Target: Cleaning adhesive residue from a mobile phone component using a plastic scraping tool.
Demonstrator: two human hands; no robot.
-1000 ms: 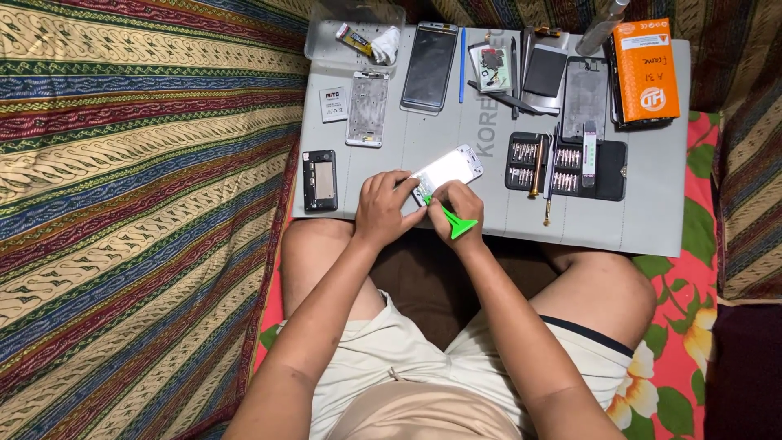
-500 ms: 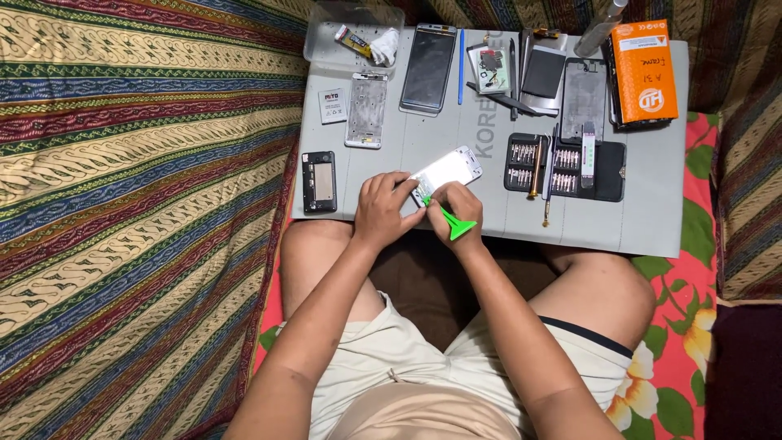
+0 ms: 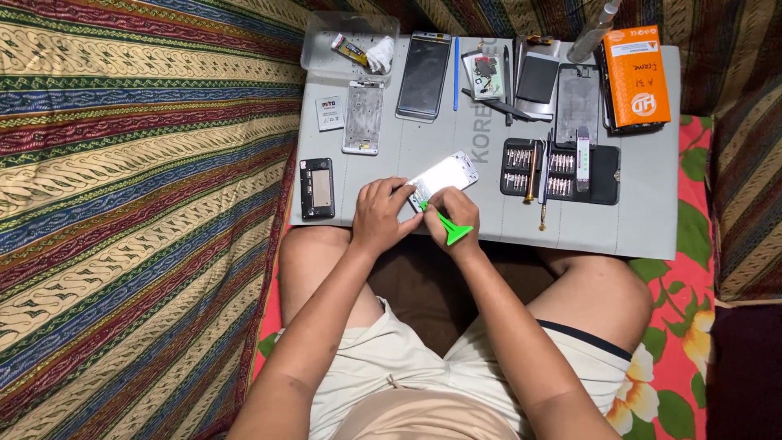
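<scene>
covering the person's lap, a grey work mat (image 3: 643,220) carries everything, ordered here by size. an orange box (image 3: 641,75) sits at its far right corner; a clear plastic tray (image 3: 314,50) at the far left corner. a black bit case (image 3: 603,173) lies open right of centre. a dark phone frame (image 3: 316,187) rests by the left edge. the white phone (image 3: 441,176) lies near the middle of the near edge. left hand (image 3: 380,216) presses down on the phone's near end, fingers curled. right hand (image 3: 456,212) pinches a green pry tool (image 3: 450,230), tip at the phone's corner.
</scene>
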